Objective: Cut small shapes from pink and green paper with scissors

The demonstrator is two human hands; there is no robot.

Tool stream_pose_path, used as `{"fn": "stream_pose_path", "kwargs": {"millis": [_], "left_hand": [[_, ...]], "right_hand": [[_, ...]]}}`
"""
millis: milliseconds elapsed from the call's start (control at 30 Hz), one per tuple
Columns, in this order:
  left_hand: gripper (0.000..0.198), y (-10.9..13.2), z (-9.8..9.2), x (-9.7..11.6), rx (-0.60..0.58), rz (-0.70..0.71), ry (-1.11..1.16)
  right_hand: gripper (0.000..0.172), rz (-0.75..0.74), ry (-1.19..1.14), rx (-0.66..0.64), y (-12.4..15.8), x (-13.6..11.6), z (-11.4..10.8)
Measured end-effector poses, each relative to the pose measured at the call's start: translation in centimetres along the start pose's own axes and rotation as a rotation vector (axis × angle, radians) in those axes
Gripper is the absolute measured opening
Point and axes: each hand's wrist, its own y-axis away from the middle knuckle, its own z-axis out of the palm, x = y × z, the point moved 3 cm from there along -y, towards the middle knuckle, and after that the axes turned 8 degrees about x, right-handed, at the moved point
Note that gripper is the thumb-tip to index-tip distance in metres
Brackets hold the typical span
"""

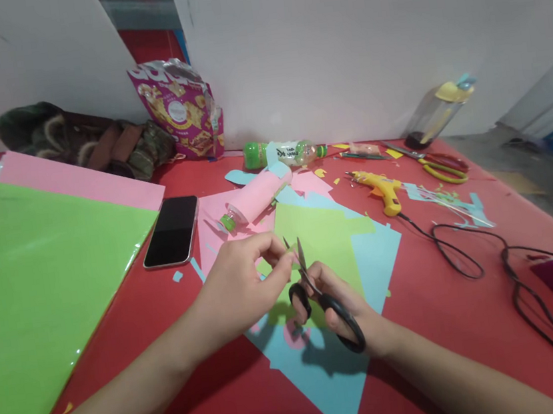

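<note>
My left hand (252, 274) pinches a small piece of pink paper (294, 258) between thumb and fingers. Black-handled scissors (343, 319) are in my right hand (335, 294), its fingers through the loops. Their blades are parted and point up and away, right beside the pink piece. Beneath both hands lie a light green sheet (309, 223) and a light blue sheet (324, 389). Behind them a bottle wrapped in pink paper (262, 195) rests on its side, its green cap toward the left.
A phone (172, 232) and a large green sheet (54, 281) lie left. At the back are a snack bag (181, 111) and a green bottle (285, 154). Right are a yellow glue gun (380, 189) with cord, more scissors (440, 167), and an upright bottle (439, 113).
</note>
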Motion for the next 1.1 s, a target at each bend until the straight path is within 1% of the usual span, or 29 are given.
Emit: {"fn": "stream_pose_path", "kwargs": {"millis": [300, 600, 833, 1100], "left_hand": [[0.015, -0.21, -0.20, 0.06, -0.019, 0.004, -0.004], [0.016, -0.30, -0.42, 0.20, -0.055, -0.021, -0.017], [0.016, -0.30, -0.37, 0.13, -0.039, -0.023, -0.018], [0.017, -0.40, -0.26, -0.19, -0.064, -0.052, 0.009]], "right_hand": [[0.040, 0.012, -0.031, -0.010, -0.06, 0.15, 0.05], [0.040, 0.023, -0.034, -0.010, -0.01, 0.05, 0.02], [0.041, 0.054, -0.045, 0.011, -0.03, 0.10, 0.05], [0.040, 0.027, -0.049, -0.010, -0.08, 0.14, 0.11]]}}
